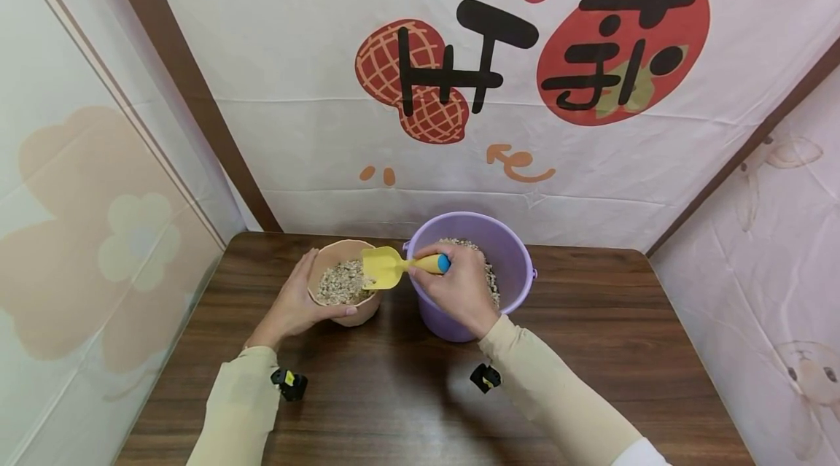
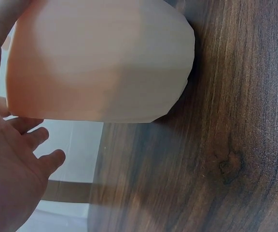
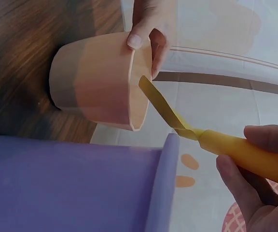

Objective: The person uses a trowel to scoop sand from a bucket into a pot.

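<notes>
My left hand (image 1: 292, 309) holds a peach-coloured pot (image 1: 358, 317) at its rim, thumb on the near side and fingers round the far side. Coarse, pale gravel-like bits (image 1: 341, 284) lie inside the pot. With my right hand (image 1: 461, 289) I grip the yellow handle of a toy shovel (image 1: 386, 267), which has a blue end. The shovel's blade reaches over the pot's right rim and tips down toward the inside in the right wrist view. Under my right hand stands a purple bucket (image 1: 515, 262) with similar bits in it, partly hidden by the hand.
Pot and bucket stand side by side near the back edge of a dark wood table (image 1: 374, 400). A printed cloth wall (image 1: 295, 123) rises right behind them, and more cloth hangs at both sides. Small black devices sit at both wrists.
</notes>
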Motion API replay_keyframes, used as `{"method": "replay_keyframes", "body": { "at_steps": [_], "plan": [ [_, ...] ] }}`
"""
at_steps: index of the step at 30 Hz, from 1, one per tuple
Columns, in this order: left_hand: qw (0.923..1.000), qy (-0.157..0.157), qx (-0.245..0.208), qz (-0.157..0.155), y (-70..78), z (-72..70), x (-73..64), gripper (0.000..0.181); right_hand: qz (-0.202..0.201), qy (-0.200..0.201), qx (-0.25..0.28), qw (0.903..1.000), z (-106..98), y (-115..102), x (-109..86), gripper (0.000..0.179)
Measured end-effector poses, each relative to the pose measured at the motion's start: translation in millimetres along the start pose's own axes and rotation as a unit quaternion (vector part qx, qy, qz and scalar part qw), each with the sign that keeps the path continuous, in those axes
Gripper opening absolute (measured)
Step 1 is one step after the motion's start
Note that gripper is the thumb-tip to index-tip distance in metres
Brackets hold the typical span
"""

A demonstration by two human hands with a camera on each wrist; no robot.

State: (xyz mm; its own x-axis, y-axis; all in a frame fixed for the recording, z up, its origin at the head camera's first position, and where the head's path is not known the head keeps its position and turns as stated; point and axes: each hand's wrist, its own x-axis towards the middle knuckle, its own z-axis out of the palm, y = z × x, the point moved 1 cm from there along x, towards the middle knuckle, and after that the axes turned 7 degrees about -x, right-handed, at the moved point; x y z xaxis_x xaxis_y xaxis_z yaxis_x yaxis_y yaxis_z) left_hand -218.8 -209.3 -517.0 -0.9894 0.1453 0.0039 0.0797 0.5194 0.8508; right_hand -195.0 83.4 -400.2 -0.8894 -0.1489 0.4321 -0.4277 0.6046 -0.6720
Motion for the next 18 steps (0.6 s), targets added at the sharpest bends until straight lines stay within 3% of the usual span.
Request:
{"method": "replay_keyframes", "body": {
  "at_steps": [8,18],
  "plan": [
    [1.0000,-0.002,-0.004,-0.003,-0.5,-0.1,-0.1,0.139,-0.016,0.008,-0.012,0.9998,-2.5,-1.4,1.6,0.018],
    [1.0000,-0.001,-0.009,-0.002,-0.9,0.2,-0.1,0.139,-0.006,0.012,0.003,0.9999,-7.2,0.5,0.2,0.017]
  ]
}}
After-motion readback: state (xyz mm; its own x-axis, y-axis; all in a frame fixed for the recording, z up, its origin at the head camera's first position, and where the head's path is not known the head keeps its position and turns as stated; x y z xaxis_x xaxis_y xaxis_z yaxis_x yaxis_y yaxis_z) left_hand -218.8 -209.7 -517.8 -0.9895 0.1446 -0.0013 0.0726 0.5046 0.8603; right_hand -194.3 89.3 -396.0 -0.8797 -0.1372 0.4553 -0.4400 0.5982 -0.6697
